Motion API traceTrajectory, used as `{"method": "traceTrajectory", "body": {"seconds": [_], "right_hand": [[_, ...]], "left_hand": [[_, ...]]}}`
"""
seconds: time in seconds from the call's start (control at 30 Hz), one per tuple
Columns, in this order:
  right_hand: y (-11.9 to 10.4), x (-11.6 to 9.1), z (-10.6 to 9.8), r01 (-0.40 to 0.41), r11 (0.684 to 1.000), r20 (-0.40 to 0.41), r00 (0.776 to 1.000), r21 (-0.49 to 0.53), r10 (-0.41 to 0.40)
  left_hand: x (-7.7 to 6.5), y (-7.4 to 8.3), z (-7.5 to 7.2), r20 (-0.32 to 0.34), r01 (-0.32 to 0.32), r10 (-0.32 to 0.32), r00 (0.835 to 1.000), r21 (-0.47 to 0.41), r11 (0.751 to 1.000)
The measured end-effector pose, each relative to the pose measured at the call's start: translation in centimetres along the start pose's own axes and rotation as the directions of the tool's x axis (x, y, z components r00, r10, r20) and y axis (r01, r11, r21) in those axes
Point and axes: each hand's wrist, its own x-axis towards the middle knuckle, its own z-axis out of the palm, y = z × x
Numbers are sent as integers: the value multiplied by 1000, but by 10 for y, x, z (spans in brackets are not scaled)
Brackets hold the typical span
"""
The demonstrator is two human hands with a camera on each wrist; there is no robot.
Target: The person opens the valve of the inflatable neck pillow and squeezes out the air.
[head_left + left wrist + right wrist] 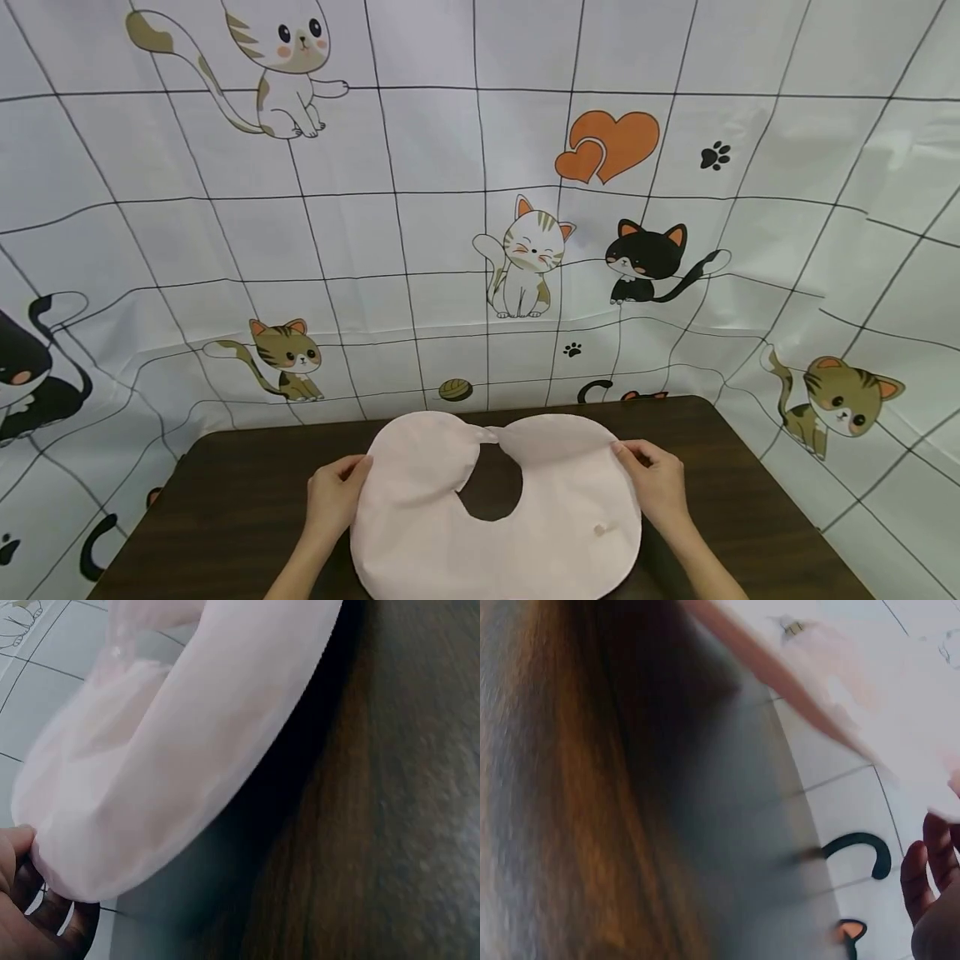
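A pale pink baby bib (555, 533) with a rounded neck opening is spread between both hands above the dark table, its lower edge cut off by the head view. The two neck ends meet at the top, and a small beige mark lies on its right side. My left hand (335, 493) pinches the bib's left edge between thumb and fingers. On the opposite edge, my right hand (656, 483) pinches the upper right side. In the left wrist view the bib (195, 742) hangs over the tabletop; the right wrist view shows it blurred.
The dark brown wooden table (247, 500) has rounded far corners. Behind and beside it hangs a white gridded sheet (435, 242) printed with cartoon cats, paw prints and orange hearts (622, 142).
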Motion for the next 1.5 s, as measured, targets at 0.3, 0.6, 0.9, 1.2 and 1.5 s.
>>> {"method": "traceTrajectory", "body": {"seconds": [0.3, 0.6, 0.9, 1.2, 1.5], "right_hand": [[22, 2, -2, -238, 969, 97, 965, -66, 243], [30, 7, 7, -262, 954, 167, 944, -147, 285], [38, 7, 10, -59, 946, 227, 964, -318, 137], [37, 7, 14, -83, 921, 228, 957, -381, 181], [30, 4, 10, -95, 894, 204, 958, -437, 201]], "left_hand": [[14, 0, 18, 43, 7, -7, 999, 17, 1000], [17, 2, 30, 72, -12, 5, 997, 95, 995], [10, -2, 30, 176, -34, -18, 984, 285, 958], [12, -10, 28, 167, -63, 4, 986, 351, 934], [10, -3, 22, 170, -152, 89, 981, 409, 900]]}}
